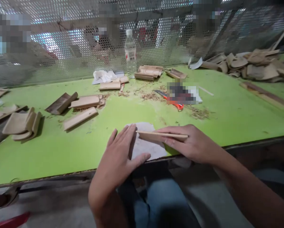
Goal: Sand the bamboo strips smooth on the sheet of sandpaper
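A light grey sheet [153, 150], which looks like sandpaper, lies at the table's near edge. My left hand [123, 148] rests on its left part, fingers stretched out and thumb spread. Between the fingers and thumb of my right hand [191, 142] is a thin bamboo piece [151, 135], held on edge over the sheet. Its left tip comes close to my left fingertips. Whether its lower edge touches the sheet is hard to tell. Beyond my hands lies an orange-handled utility knife [172, 102], partly blurred out, beside bamboo shavings [198, 112].
Cut bamboo pieces [86, 101] lie on the green table [104, 142] at the left, with more [148, 72] at the back. A bamboo heap [253, 65] fills the far right. A plastic bottle [130, 55] stands before a perforated metal screen [80, 60].
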Demonstrator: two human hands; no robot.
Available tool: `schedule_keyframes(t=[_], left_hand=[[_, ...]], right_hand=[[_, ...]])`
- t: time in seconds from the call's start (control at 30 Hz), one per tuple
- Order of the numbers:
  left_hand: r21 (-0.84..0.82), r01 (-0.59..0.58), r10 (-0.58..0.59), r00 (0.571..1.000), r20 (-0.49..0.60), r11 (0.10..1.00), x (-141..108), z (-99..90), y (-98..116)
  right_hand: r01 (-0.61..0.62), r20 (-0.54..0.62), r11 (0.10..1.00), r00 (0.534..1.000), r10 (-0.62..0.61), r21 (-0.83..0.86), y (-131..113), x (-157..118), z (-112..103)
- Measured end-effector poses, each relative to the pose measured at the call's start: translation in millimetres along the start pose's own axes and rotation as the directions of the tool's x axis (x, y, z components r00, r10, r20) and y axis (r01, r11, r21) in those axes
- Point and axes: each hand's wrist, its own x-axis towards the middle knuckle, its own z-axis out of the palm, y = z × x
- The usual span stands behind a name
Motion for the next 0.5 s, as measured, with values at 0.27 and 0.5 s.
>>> schedule_keyframes(t=[0.27,0.5], left_hand=[[0.009,-0.034,0.034,0.999,-0.013,0.999,-1,3.0,-1],[0.004,-0.039,0.039,0.999,-0.006,0.999,-1,2.4,-2]], right_hand=[[-0.036,-0.012,0.996,0.999,0.035,-0.085,-3,11,-10],[0.009,0.048,0.992,0.999,-0.003,-0.129,-4,8,-15]])
